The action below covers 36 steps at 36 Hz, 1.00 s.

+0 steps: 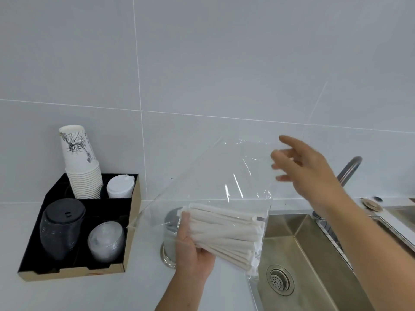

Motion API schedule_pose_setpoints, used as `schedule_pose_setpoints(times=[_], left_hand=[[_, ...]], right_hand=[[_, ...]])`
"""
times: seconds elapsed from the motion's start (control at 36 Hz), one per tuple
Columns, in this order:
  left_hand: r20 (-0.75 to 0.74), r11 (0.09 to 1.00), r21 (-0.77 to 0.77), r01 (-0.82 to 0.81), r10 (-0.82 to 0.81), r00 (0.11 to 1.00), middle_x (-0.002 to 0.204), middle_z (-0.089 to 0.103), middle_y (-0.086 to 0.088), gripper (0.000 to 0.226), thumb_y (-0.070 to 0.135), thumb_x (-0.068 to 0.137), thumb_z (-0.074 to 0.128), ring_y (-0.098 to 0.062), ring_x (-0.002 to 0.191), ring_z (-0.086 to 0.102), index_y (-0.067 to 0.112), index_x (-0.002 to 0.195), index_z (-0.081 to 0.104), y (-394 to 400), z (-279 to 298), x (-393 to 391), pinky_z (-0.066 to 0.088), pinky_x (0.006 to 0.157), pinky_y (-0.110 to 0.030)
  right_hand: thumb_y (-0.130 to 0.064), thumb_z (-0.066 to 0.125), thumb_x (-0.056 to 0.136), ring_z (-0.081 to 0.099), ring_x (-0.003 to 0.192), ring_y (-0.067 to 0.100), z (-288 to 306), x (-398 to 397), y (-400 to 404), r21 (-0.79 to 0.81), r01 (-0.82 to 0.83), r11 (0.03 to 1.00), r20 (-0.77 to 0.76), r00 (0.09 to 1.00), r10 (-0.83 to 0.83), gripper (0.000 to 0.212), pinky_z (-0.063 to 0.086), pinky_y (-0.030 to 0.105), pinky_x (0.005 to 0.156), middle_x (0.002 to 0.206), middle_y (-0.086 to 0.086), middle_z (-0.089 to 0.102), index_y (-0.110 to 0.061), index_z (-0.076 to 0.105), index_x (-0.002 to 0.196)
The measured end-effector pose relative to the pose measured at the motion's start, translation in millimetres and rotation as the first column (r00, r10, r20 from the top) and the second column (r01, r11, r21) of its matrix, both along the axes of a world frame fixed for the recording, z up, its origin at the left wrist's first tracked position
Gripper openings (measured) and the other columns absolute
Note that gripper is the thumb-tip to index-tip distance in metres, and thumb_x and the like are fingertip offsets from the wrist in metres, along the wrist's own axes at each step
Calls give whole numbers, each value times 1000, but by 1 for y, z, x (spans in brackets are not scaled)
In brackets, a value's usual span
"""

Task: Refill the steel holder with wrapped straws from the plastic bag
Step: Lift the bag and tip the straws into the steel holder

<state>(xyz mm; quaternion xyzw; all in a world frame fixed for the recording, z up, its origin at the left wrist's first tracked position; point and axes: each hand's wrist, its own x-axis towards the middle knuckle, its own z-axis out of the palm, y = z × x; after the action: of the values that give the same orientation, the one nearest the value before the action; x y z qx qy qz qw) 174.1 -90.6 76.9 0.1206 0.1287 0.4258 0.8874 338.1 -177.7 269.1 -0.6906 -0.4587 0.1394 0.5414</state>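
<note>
A clear plastic bag (215,173) hangs in the air over the counter, with a bundle of white wrapped straws (226,230) lying crosswise in its lower part. My left hand (190,250) grips the bag from below, around the left ends of the straws. My right hand (305,169) is at the bag's upper right edge, fingers spread and blurred, touching the plastic there. The steel holder (169,245) stands on the counter right behind the bag and my left hand, mostly hidden; only its rim and round base show.
A black cardboard organiser (132,223) at the left holds a stack of paper cups (82,167), white lids (120,186), black lids (61,227) and clear lids (106,241). A steel sink (298,254) with a drain (279,280) and a tap (349,170) lies at the right. A tiled wall is behind.
</note>
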Motion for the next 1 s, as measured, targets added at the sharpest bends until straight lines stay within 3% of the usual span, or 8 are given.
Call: schedule_pose_setpoints(times=[0.11,0.22,0.31,0.47,0.64,0.78,0.86,1.0], left_hand=[[41,999,25,44,-45,998,113,73,-15,43,47,83,67,-33,105,68,14,108,75,2,3,7,57,78,-47],[69,996,7,85,-85,994,130,62,-19,64,49,81,71,-38,119,59,11,131,60,2,4,16,51,93,-53],[67,995,12,100,-101,993,141,52,-21,70,49,83,69,-39,129,49,9,138,52,-1,7,22,36,109,-56],[16,998,15,54,-54,998,131,62,-18,62,51,80,69,-35,121,58,12,128,62,-1,5,26,41,106,-53],[-78,999,-27,35,-37,996,96,77,-4,39,54,83,61,-20,85,73,21,97,75,14,-2,19,60,68,-35],[-216,987,-153,-59,25,976,100,73,-4,49,61,75,68,-20,97,69,19,99,63,38,-3,6,53,88,-44],[-252,975,-196,-107,55,966,93,70,-9,56,61,69,75,-24,99,69,12,89,55,56,-3,-4,59,71,-41],[-308,968,-204,-148,80,948,106,64,-9,54,54,69,79,-22,96,71,15,88,48,78,2,-17,58,75,-42]], right_hand=[[-34,73,81,71,84,19,-29,-15,-6,-43,-25,999,-153,988,18,32,60,28,63,98,5,70,-35,61,111],[-22,69,86,71,67,12,-45,-25,-4,-72,2,997,-223,975,-18,2,52,19,50,82,5,74,-22,69,88],[-17,64,89,71,66,11,-52,-29,-3,-60,47,997,-147,988,-55,8,50,19,50,75,0,75,-17,67,82],[-14,61,90,70,65,13,-51,-29,-8,-20,103,994,-61,993,-104,21,50,21,47,65,-1,73,-22,65,71],[-20,61,90,67,60,9,-37,-25,-12,9,90,996,32,995,-90,19,54,33,65,63,-3,72,-28,65,74],[-18,61,90,66,60,10,-22,-22,-17,0,63,998,28,998,-63,19,56,36,58,64,0,73,-25,66,73],[-14,62,90,66,58,8,-14,-21,-21,10,34,999,3,999,-34,22,53,27,51,62,2,72,-20,66,70],[-6,61,89,61,52,7,-5,-20,-22,51,-9,999,-97,995,14,22,48,17,41,57,5,68,-12,66,69]])
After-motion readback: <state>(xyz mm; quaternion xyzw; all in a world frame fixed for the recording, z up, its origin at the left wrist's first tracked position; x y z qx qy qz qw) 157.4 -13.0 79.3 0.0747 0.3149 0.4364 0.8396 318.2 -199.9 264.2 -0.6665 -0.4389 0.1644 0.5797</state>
